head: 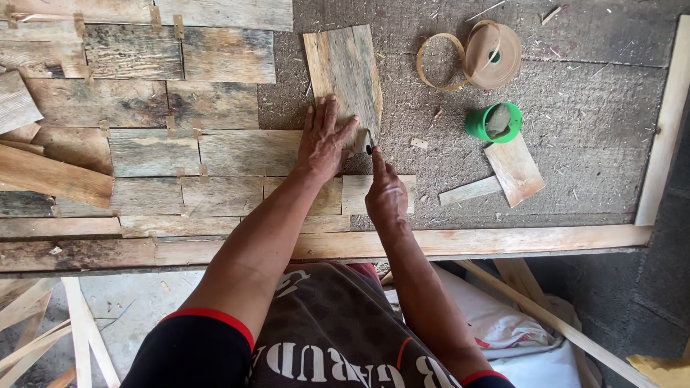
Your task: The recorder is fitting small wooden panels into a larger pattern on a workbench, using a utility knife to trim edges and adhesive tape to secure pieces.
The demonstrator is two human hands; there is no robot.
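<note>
On veneer strip (346, 72): left hand (323, 140) flat, right hand (386, 194) gripping blade (369, 146).

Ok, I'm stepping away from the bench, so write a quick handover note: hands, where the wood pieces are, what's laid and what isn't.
Left hand: flat on the loose veneer piece, pressing it to the board.
Right hand: pinch grip on a small dark-tipped tool at that piece's lower edge.
Done: patchwork of veneer pieces joined with tape tabs covers the left side.
Left: the bare board to the right is uncovered.
Nearby: tape roll, green cup, two loose offcuts.
</note>
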